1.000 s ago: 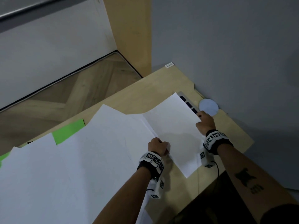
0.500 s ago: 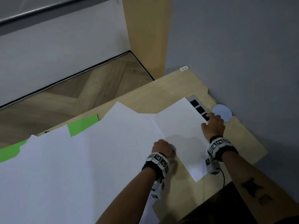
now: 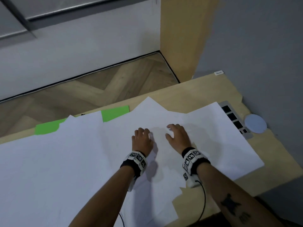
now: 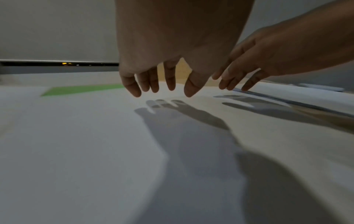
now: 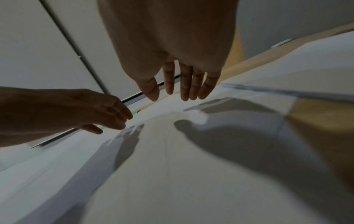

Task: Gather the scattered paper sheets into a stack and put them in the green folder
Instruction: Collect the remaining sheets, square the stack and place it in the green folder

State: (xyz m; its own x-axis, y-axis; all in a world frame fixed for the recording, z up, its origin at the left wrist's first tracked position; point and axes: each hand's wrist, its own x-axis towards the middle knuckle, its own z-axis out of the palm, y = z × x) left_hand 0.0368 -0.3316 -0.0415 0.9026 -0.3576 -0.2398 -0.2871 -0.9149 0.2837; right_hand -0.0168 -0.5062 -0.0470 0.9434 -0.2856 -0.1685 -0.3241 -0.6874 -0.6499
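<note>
The paper sheets (image 3: pixel 65 161) lie spread in loose overlap across most of a light wooden desk (image 3: pixel 205 89), and the green folder (image 3: pixel 47 128) shows only as two patches at their far edge, mostly buried beneath them. The left hand (image 3: pixel 142 139) and the right hand (image 3: pixel 177 136) hover side by side just above the middle of the spread; both wrist views show the fingers straight, slightly apart and holding nothing, their shadows falling on the paper below. A grey socket strip (image 3: pixel 234 119) and a pale round disc (image 3: pixel 255 123) sit at the desk's right edge, near the rightmost sheet. To gather well, the person would likely press flat palms on the outlying sheets and slide them inward, square the edges, then free the folder before loading it; dragging too fast could crease a sheet or push one off the desk. Compared with a second ago, the right hand has left the far right corner of the rightmost sheet and the left hand has uncurled, and both have come to the centre.
</note>
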